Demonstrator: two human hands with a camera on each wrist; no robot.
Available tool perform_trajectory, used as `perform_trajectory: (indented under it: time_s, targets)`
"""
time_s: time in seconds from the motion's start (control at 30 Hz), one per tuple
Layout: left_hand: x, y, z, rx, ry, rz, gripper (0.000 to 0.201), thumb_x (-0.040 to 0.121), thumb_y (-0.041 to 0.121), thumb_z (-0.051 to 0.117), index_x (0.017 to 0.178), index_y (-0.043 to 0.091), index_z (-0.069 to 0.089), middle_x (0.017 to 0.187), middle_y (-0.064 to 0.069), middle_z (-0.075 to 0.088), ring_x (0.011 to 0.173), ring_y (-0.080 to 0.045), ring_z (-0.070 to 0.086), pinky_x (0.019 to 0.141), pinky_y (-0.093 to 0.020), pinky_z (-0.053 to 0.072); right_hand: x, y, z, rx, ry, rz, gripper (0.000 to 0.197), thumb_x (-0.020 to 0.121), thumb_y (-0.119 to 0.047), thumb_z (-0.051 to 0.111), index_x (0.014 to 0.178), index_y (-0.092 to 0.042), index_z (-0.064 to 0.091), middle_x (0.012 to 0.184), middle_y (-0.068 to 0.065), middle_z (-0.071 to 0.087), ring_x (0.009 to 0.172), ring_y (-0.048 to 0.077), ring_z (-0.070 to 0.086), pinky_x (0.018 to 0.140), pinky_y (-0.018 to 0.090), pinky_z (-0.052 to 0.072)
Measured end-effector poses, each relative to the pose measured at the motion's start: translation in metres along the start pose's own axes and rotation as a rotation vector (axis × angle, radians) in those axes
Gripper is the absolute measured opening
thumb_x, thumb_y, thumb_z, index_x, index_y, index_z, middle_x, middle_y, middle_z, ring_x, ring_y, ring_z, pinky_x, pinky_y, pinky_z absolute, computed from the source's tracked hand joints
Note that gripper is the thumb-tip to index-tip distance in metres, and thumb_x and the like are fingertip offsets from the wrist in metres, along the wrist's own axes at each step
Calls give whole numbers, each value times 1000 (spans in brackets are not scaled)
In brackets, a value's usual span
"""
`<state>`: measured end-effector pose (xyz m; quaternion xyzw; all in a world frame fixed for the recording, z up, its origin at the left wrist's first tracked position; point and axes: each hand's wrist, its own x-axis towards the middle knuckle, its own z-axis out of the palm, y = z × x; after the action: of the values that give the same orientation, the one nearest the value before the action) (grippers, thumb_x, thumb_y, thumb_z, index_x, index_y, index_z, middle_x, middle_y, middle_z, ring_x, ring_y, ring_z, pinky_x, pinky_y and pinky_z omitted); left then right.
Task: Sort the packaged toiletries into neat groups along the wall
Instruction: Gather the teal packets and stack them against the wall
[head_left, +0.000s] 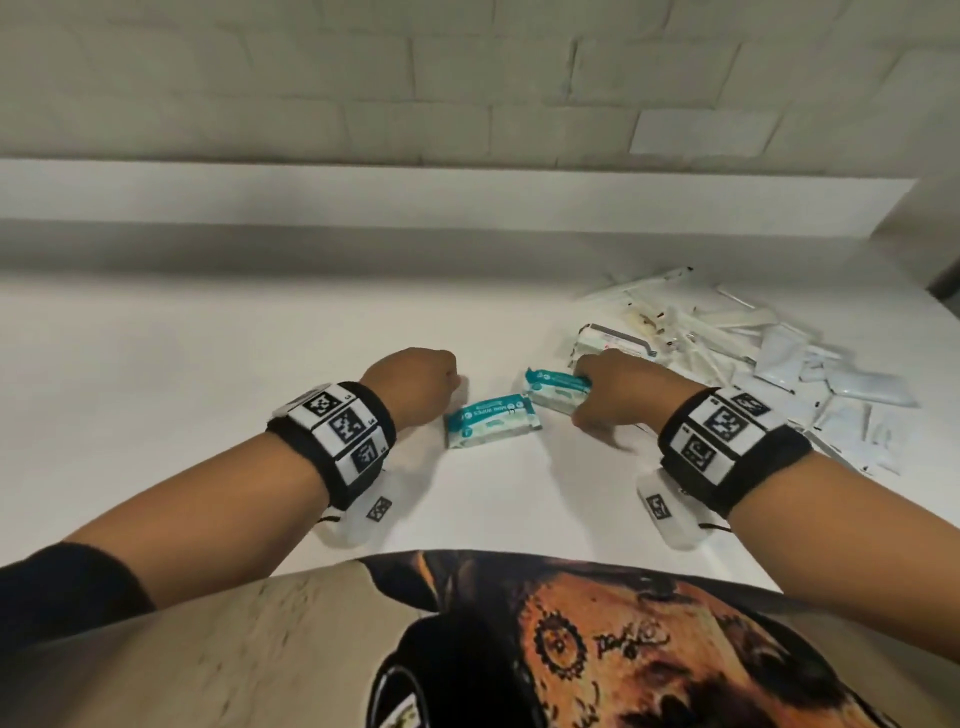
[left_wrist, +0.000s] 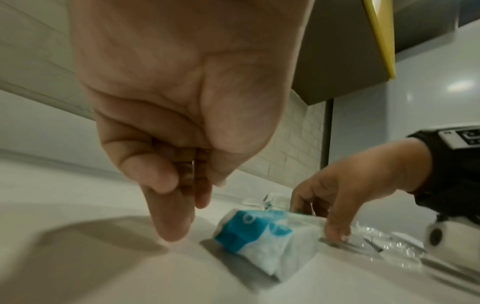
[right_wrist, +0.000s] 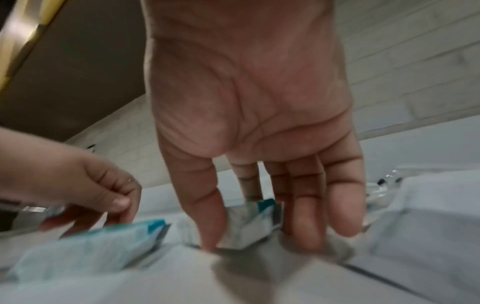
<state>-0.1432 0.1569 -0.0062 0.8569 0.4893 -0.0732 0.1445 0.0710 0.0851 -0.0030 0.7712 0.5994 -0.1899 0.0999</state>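
Lowest in the head view, two forearms reach out over the white counter (head_left: 208, 332). At centre frame lies a teal-and-white soft plastic wipes pack (head_left: 491, 420), flat on the counter; the left hand (head_left: 415, 382) hovers just left of it, fingers curled loosely and holding nothing. Just right of centre, the right hand (head_left: 618, 395) is clamped on a second teal-and-white wipes pack (head_left: 556, 387), thumb one side, fingers the other. Beyond, at the right edge, sits an unsorted heap of white and clear sachets and slim wrapped sticks (head_left: 753, 358), too jumbled to count. The strip along the wall (head_left: 415, 104) holds no groups, so I'd judge the sorting barely begun: two packs pulled out, everything left to place
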Motion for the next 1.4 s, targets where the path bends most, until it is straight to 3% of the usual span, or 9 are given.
perform_trajectory:
  time_s: [0.17, 0.27, 0.37, 0.53, 0.67, 0.8, 1.03, 1.2, 1.4]
  targets:
    - [-4, -2, -3, -182, -117, -1, 19, 91, 43, 53, 100, 27, 59, 97, 7, 65, 79, -13, 60, 74, -30, 46, -9, 20, -11, 21, 57, -93, 42, 85, -3, 53, 111, -36, 58, 116, 0, 51, 94, 19, 54, 75, 29, 47]
    - [-4, 2, -3, -138, -178, 67, 17, 87, 35, 61, 104, 30, 62, 108, 9, 65, 82, -11, 56, 79, -29, 48, -21, 17, -14, 18, 100, -271, 51, 93, -2, 44, 125, -38, 59, 142, -5, 42, 125, 16, 45, 98, 26, 41]
    - [-4, 8, -3, -83, -154, 79, 11, 88, 32, 59, 97, 27, 62, 104, 7, 68, 83, -13, 58, 74, -28, 45, -27, 12, -10, 62, 210, -189, 57, 90, -1, 44, 137, -33, 48, 145, -3, 40, 125, 19, 47, 86, 26, 41]
    - [-12, 15, 0, -224, -347, 92, 22, 93, 31, 56, 84, 14, 66, 77, 0, 75, 68, -15, 71, 62, -26, 54, -26, 6, 0, 96, 65, 58, 53, 92, -48, 52, 137, -21, 44, 138, 4, 51, 120, 23, 52, 92, 35, 44]
    - [-6, 22, -8, -33, -153, 280, 18, 85, 22, 64, 103, 27, 63, 111, 5, 63, 98, -16, 59, 80, -29, 49, -18, -5, 13, 22, 17, 63, 69, 78, -61, 62, 130, -18, 47, 125, 2, 57, 101, 20, 55, 83, 36, 49]
    - [-2, 30, -11, 143, -235, 561, 52, 84, 17, 65, 128, 42, 56, 151, 13, 34, 130, -12, 37, 96, -22, 36, -15, -13, 3, 53, -14, 18, 51, 76, -31, 71, 123, -18, 54, 114, 3, 62, 94, 19, 58, 77, 31, 51]
    - [-2, 25, 4, 63, -69, 238, 43, 79, 46, 71, 114, 25, 60, 111, 2, 53, 96, -18, 55, 76, -29, 42, -8, -11, 0, 37, 14, 5, 51, 73, -25, 68, 121, -19, 54, 114, 2, 60, 97, 20, 56, 80, 33, 50]
    - [-9, 25, 9, -220, -148, 76, 36, 77, 35, 77, 96, 22, 50, 79, 8, 62, 66, -13, 62, 63, -30, 51, 0, -19, -5, 89, 64, -86, 48, 75, -24, 69, 120, -25, 54, 114, -2, 56, 93, 16, 52, 77, 31, 47]
    - [-15, 29, 4, -75, -59, 128, 40, 73, 41, 78, 94, 25, 48, 98, 5, 51, 89, -17, 53, 70, -30, 43, 0, -13, -12, 214, -11, -184, 52, 82, -9, 63, 130, -27, 52, 117, -6, 59, 97, 10, 54, 79, 23, 45]
